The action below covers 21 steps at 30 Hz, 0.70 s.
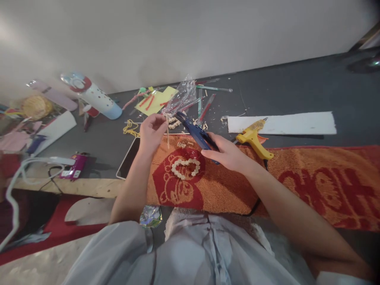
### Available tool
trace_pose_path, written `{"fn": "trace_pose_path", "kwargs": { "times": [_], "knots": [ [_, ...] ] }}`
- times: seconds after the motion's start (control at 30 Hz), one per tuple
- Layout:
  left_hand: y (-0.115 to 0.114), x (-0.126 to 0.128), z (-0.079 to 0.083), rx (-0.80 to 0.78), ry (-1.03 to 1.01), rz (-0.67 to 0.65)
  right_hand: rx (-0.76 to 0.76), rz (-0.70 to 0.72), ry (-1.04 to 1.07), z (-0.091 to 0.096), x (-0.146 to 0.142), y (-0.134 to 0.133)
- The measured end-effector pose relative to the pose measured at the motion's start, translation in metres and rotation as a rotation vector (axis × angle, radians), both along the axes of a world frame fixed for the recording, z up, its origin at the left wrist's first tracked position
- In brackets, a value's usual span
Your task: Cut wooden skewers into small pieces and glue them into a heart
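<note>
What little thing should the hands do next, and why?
Perhaps bring the tip of the blue tool to the pale strip: the left hand pinches the strip, the right hand holds the tool with its tip nearby, and short pale pieces lie below.

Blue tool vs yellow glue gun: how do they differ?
The blue tool is held in the right hand; the yellow glue gun lies unheld.
The blue tool is long and narrow; the yellow glue gun is bent, its handle angling off the body.
Both are hand tools.
</note>
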<state>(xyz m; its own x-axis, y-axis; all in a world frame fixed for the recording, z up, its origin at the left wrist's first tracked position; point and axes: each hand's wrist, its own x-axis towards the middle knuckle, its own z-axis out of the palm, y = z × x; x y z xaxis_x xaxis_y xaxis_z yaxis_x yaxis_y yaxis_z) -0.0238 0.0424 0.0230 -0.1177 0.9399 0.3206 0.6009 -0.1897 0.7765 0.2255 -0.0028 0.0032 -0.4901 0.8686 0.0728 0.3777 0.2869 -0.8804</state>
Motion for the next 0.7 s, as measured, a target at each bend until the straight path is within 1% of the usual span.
{"fn": "trace_pose_path", "kwargs": {
  "times": [0.1,0.23,0.4,0.53,0.7],
  "knots": [
    [0.0005,0.0019,-0.0006,0.009,-0.090,0.013,0.020,0.076,0.075,-0.0019,0.0007,0.0007],
    [-0.0011,0.0037,-0.0005,-0.034,-0.101,0.017,0.056,0.122,0.101,-0.0042,0.0003,0.0005],
    [-0.0014,0.0049,-0.0029,-0.039,-0.111,0.002,0.120,0.136,0.085,-0.0053,-0.0013,-0.0012],
    [-0.0019,0.0057,-0.0020,-0.023,-0.156,-0.003,0.089,0.124,0.064,-0.0046,-0.0015,-0.0026],
    [-0.0030,0.0045,0.0008,-0.007,-0.168,-0.052,0.076,0.136,0.071,-0.0033,-0.0009,-0.0015]
  ]
}}
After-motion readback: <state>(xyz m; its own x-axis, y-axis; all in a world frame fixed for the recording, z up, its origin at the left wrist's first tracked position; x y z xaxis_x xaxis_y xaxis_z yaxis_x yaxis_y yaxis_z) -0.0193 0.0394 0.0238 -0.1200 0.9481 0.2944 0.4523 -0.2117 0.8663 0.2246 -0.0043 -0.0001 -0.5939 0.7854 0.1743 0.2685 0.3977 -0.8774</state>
